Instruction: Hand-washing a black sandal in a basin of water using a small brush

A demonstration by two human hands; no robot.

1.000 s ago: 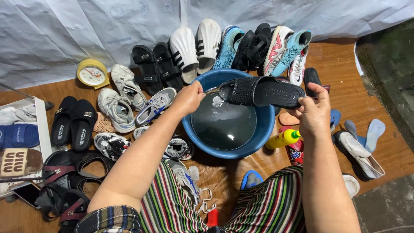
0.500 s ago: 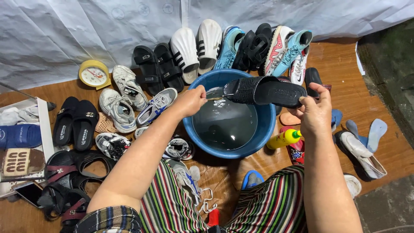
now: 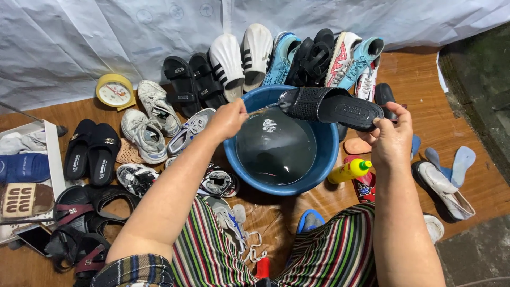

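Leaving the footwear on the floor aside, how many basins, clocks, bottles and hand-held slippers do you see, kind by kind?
Basin: 1
Clock: 1
Bottle: 1
Slipper, held in the right hand: 1
Total: 4

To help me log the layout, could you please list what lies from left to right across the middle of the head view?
Yellow clock → black slippers → left hand → blue basin → right hand → white shoe
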